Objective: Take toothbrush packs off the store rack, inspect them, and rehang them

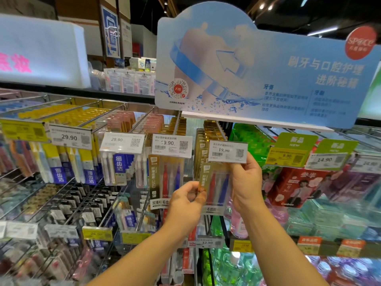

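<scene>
A gold-edged toothbrush pack (216, 186) with red, white and blue brushes is held up in front of the rack, just under a 19.90 price tag (227, 151). My left hand (186, 200) pinches the pack's left edge low down. My right hand (246, 182) grips its right side, fingers reaching up near the top by the tag. A matching pack (162, 180) hangs on the hook to the left, under another 19.90 tag (172, 145). More gold packs (208, 133) hang in a row behind the held one.
Wire hooks with yellow-and-blue packs (61, 162) and pink packs (121, 120) fill the rack's left side. A large blue cardboard sign (268, 69) juts out above. Green and red boxes (292, 186) and bottles crowd the shelves to the right.
</scene>
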